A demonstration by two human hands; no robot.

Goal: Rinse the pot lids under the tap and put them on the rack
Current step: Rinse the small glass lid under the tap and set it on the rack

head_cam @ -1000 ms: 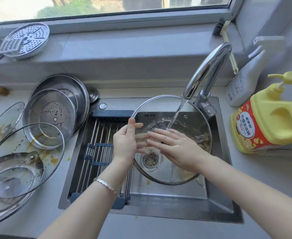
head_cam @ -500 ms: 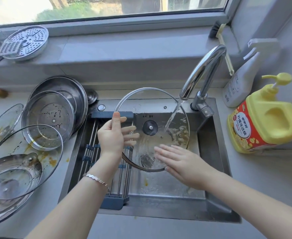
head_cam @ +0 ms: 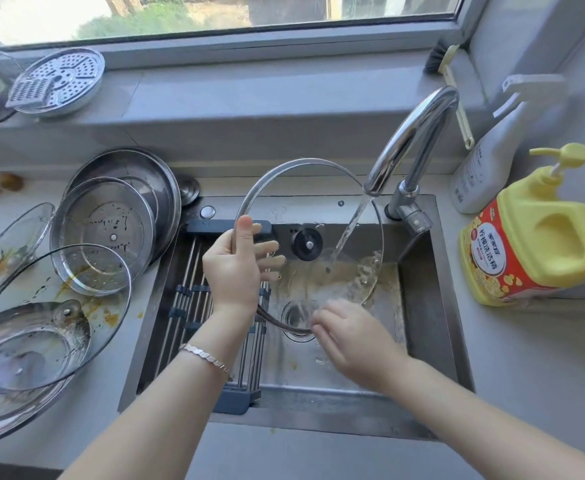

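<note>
Glass lid (head_cam: pixel 318 202) under tap (head_cam: pixel 412 136)

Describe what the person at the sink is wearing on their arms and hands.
Both forearms are bare, with no sleeves in view. The left hand has no glove, and a thin silver segmented bracelet circles that wrist. The right hand is also ungloved, with nothing on its wrist. I can't make out any rings.

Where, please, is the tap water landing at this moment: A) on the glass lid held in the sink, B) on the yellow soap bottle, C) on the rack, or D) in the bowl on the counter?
A: the stream runs from the tap onto the glass lid that the left hand holds.
</note>
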